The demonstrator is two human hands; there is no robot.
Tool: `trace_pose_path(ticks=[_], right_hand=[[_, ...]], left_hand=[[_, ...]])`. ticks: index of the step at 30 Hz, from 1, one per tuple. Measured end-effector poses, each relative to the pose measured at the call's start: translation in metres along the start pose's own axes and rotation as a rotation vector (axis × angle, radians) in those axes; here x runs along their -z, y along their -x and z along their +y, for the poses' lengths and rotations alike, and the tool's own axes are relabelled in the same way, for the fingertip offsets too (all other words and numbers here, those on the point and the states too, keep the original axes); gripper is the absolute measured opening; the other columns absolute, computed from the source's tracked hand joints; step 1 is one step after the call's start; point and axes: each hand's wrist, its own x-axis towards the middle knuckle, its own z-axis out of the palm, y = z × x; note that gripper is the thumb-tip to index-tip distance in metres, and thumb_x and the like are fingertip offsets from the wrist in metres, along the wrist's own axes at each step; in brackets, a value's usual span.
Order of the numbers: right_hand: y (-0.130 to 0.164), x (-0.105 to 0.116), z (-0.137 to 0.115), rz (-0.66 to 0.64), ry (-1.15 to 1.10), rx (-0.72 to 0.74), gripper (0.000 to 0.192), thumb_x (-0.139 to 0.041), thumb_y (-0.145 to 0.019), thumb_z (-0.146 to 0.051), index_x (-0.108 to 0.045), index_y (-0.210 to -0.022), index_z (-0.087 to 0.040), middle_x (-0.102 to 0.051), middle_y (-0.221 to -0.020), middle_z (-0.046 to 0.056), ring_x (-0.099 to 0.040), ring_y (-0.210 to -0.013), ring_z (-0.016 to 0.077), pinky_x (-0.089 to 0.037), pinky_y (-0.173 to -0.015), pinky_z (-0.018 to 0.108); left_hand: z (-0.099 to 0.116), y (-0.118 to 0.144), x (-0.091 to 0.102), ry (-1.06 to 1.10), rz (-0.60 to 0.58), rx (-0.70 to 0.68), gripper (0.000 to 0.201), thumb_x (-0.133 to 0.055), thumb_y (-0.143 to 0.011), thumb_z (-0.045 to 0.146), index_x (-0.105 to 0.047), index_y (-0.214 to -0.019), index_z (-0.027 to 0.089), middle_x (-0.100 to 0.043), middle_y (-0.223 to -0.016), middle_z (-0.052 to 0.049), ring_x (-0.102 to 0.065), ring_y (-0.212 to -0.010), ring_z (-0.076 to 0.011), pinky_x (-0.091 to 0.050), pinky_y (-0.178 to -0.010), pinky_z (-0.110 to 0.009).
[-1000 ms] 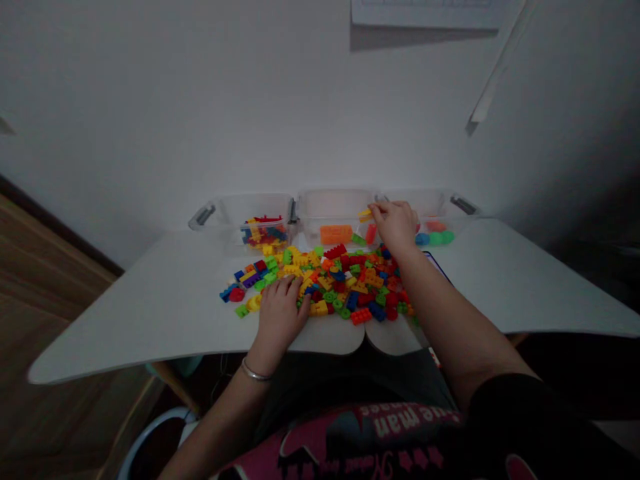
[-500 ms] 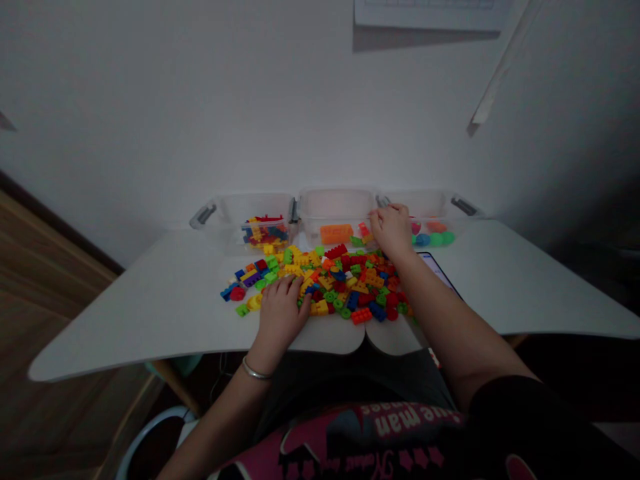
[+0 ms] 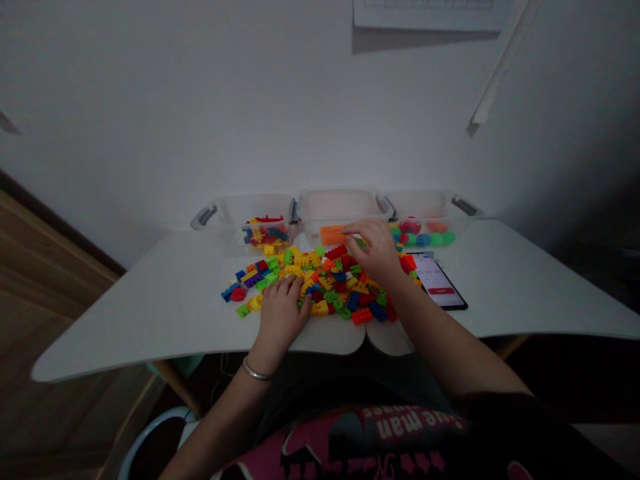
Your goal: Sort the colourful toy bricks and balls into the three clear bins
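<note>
Under the right hand (image 3: 376,252) some of the bricks (image 3: 320,283) are hidden, and whether its bent fingers pinch one is hard to tell. At 7 o'clock of the pile the left hand (image 3: 281,313) lies flat, fingers loose. At 12 o'clock, three clear tubs (image 3: 250,210) hold bricks; a phone (image 3: 439,288) lies at 3 o'clock

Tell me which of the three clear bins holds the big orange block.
The middle bin: the large orange block lies inside it, between the left bin and the right bin.
</note>
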Motion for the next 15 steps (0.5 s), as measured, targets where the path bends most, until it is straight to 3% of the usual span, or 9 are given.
trace_pose_path(ticks=[8,15], right_hand=[[0.030,-0.021,-0.007,-0.363,0.104,-0.144,0.012,-0.064,-0.087,-0.031,-0.071,-0.090,-0.021,-0.073,-0.095,0.007,-0.062,-0.096,0.0240,-0.045,-0.090,0.038],[0.037,-0.028,-0.006,-0.474,0.182,-0.183,0.009,-0.068,-0.083,-0.030,-0.070,-0.085,-0.022,-0.073,-0.091,0.006,-0.062,-0.093,0.0242,-0.044,-0.087,0.038]], left_hand=[[0.001,-0.001,0.000,0.011,0.016,-0.002,0.042,-0.048,-0.093,0.037,-0.063,-0.124,0.013,-0.064,-0.127,-0.015,-0.057,-0.116,-0.0331,-0.044,-0.101,-0.051],[0.002,0.000,0.001,0.006,0.017,0.000,0.042,-0.047,-0.093,0.038,-0.063,-0.124,0.015,-0.064,-0.128,-0.015,-0.057,-0.116,-0.0331,-0.044,-0.101,-0.051]])
